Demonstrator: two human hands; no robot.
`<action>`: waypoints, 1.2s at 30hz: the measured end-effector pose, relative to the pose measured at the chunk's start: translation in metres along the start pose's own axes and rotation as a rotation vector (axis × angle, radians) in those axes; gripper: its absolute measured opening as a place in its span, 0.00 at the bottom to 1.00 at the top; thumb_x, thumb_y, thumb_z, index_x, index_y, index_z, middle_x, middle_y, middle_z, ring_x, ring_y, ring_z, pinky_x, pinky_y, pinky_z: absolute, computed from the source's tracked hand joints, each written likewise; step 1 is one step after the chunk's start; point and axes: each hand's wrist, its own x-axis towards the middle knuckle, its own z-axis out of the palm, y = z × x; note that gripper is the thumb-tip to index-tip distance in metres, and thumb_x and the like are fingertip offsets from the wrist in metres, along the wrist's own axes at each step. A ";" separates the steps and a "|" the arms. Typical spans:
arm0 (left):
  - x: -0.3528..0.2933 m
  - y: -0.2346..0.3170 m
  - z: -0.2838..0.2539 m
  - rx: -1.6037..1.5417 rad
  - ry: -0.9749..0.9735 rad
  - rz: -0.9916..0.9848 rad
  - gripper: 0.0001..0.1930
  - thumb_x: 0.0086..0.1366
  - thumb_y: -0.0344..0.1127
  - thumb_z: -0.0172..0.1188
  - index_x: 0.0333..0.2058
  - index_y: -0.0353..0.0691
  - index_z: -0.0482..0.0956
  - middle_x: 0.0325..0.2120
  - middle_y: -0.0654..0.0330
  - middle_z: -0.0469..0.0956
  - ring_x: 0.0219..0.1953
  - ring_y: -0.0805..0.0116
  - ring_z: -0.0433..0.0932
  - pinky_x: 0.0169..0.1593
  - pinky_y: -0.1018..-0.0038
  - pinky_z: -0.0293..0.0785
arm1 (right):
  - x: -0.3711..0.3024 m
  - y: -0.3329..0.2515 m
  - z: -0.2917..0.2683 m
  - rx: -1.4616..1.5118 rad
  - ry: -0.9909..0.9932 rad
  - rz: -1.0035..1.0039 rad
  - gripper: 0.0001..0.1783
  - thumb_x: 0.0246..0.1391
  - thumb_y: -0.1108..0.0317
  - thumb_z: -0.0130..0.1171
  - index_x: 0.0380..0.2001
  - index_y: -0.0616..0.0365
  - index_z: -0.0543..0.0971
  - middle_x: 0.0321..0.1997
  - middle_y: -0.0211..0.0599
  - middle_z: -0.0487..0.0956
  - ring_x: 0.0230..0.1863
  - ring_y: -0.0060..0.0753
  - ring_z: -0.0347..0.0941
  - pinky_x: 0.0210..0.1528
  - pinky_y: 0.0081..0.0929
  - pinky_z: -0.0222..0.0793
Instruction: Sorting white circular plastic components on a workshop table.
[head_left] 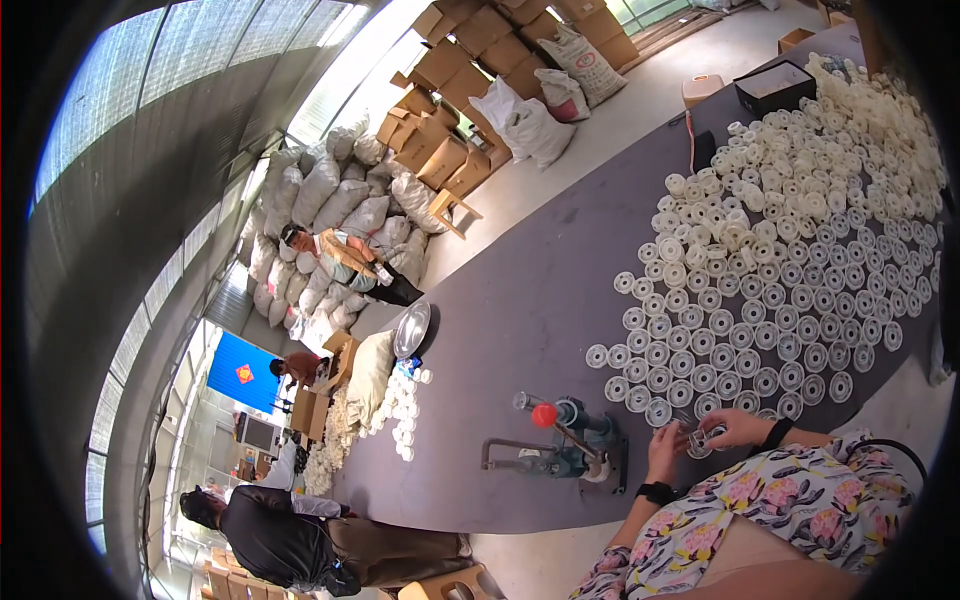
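- Left hand point(662, 455), right hand point(740, 428): 2 grips pinching clear pieces point(697, 443), count unclear
- 1 teal press point(598, 434), 1 red knob point(543, 415)
- 1 black box point(792, 97) on tabletop point(520, 300)

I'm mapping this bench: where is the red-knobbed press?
In the head view, the press stands on the grey table, just left of the person's left hand.

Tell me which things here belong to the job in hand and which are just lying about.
Belong to the job:
clear piece held by left hand and right hand
round pieces spread nearby, likely
lever press beside them, probably

Seemingly just lying about:
metal bowl
cardboard boxes
piled sacks
wooden stool
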 end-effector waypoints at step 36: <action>0.172 0.089 0.027 0.515 0.011 0.083 0.26 0.48 0.34 0.63 0.44 0.32 0.62 0.30 0.59 0.70 0.25 0.74 0.71 0.23 0.79 0.69 | -0.033 0.044 -0.069 0.506 0.511 0.197 0.18 0.48 0.62 0.53 0.41 0.62 0.71 0.36 0.33 0.74 0.38 0.21 0.69 0.40 0.18 0.64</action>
